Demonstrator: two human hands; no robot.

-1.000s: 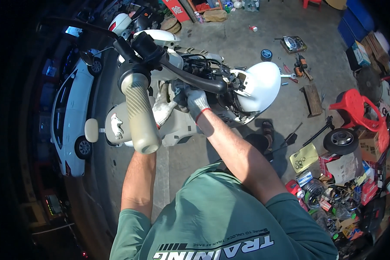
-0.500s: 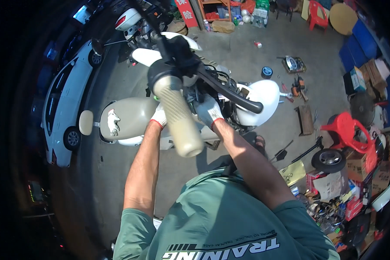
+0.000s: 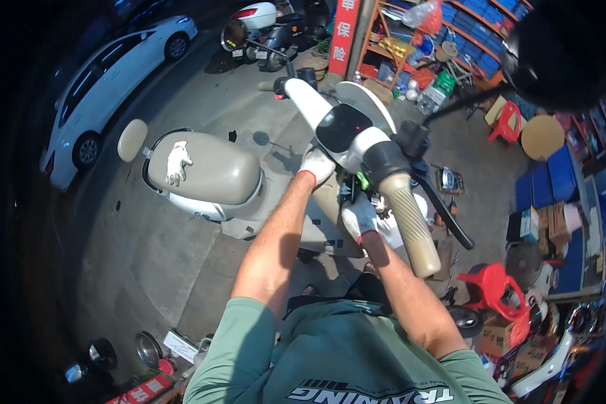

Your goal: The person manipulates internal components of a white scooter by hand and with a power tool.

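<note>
A scooter with a beige seat (image 3: 205, 172) stands in front of me, its white handlebar cover (image 3: 310, 101) and dark display (image 3: 339, 126) at the middle. My left hand (image 3: 318, 165), in a white glove with a red cuff, rests against the front panel just under the display; its fingertips are hidden. Lower and to the right, my right hand (image 3: 360, 215), gloved too, is curled at dark parts and wiring inside the opened front. What it grips is too small to tell. The beige handlebar grip (image 3: 414, 225) and black brake lever (image 3: 448, 215) lie right of that hand.
A loose white glove (image 3: 179, 163) lies on the seat. A black mirror (image 3: 552, 50) sticks out at upper right. A red plastic chair (image 3: 495, 289), cardboard boxes (image 3: 498, 333) and tools stand at right. A white car (image 3: 108, 81) is parked at left.
The view has shifted, so the handlebar grip now appears farther right and the display is visible. My left hand has moved from near the seat's front to the panel below the display.
</note>
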